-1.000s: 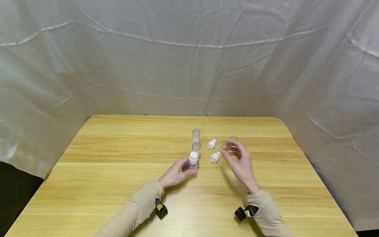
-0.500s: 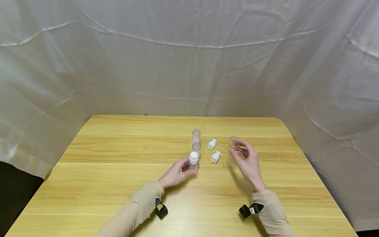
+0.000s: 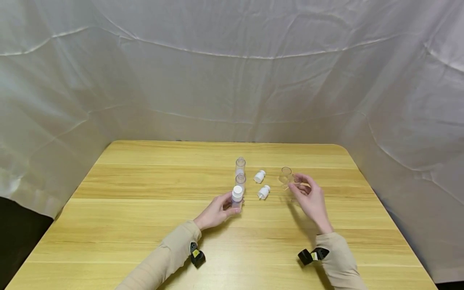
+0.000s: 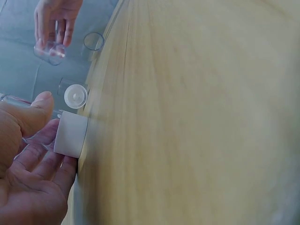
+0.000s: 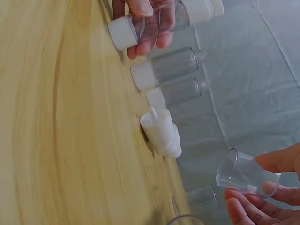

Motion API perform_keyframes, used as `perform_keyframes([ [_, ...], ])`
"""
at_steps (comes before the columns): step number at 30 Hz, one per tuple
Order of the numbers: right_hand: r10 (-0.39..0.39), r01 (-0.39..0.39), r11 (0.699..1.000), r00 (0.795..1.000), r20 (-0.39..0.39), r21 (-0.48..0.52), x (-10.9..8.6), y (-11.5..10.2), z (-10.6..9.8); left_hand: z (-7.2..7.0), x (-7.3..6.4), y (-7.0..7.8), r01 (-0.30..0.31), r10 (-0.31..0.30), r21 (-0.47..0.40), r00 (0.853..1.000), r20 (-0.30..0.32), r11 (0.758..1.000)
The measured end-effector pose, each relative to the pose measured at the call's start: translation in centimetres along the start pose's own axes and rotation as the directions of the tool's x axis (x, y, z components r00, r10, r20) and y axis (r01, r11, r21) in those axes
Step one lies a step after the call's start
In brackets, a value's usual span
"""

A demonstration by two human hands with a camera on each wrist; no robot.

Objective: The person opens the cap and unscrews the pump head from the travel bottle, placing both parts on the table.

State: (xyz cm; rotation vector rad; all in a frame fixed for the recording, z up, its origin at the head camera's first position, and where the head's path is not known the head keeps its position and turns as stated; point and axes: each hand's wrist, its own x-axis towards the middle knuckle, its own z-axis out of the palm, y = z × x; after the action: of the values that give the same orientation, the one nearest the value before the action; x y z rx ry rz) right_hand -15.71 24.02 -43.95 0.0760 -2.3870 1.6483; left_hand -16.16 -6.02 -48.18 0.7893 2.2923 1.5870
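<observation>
My left hand (image 3: 215,211) grips an upright clear bottle (image 5: 157,23) with a white pump head (image 3: 237,192) on top and a white base. Behind it stand two more clear bottles (image 3: 240,182) in a row, their threaded necks bare in the right wrist view. My right hand (image 3: 312,200) pinches a clear plastic cap (image 5: 246,173) between thumb and fingers, tilted and above the table. Two loose white pump heads (image 3: 264,192) lie on their sides between the hands. Just beyond the right fingers a clear cap (image 3: 286,172) stands on the table.
The wooden table (image 3: 145,181) carries all of these things near its middle. Pale grey cloth (image 3: 232,88) hangs round its back and sides. Black wrist cameras (image 3: 197,255) are strapped over both sleeves.
My right hand has moved to the right with the clear cap, away from the loose pump heads. The left hand and its bottle have stayed in place.
</observation>
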Motion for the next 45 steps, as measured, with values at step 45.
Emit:
perform_keyframes([
  [45, 0.155, -0.157, 0.988, 0.983, 0.096, 0.007, -1.2, 1.7, -4.9, -0.1, 0.0, 0.1, 0.002, -0.002, 0.01, 1.0, 0.003, 1.0],
])
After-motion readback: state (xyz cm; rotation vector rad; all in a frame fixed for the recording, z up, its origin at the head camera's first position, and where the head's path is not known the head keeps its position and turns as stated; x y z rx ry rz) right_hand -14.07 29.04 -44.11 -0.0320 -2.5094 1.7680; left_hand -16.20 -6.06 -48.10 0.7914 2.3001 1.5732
